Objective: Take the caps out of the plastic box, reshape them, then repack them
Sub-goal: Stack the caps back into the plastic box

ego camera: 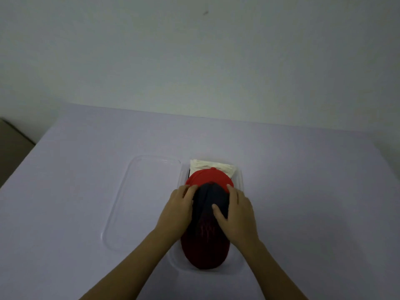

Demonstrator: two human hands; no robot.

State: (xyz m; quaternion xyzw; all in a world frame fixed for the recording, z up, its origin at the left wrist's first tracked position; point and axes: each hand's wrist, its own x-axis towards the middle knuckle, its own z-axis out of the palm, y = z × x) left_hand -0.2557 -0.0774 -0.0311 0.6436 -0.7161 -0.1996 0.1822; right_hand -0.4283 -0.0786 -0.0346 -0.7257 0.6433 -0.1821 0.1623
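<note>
A clear plastic box (239, 180) stands on the table in front of me with caps stacked in it. Nearest me lies a dark cap (206, 234) with a red pattern and a dark red brim. Behind it sits a red cap (205, 177), and a white cap (216, 166) shows at the far end. My left hand (177, 210) holds the dark cap's left side, its fingertips reaching the red cap's edge. My right hand (234, 213) grips the dark cap's crown from the right, thumb on top.
The box's clear lid (134, 204) lies flat just left of the box. The table is covered in a pale cloth (313, 202). A plain wall rises behind it, and a brownish object (13, 146) shows past the table's left edge.
</note>
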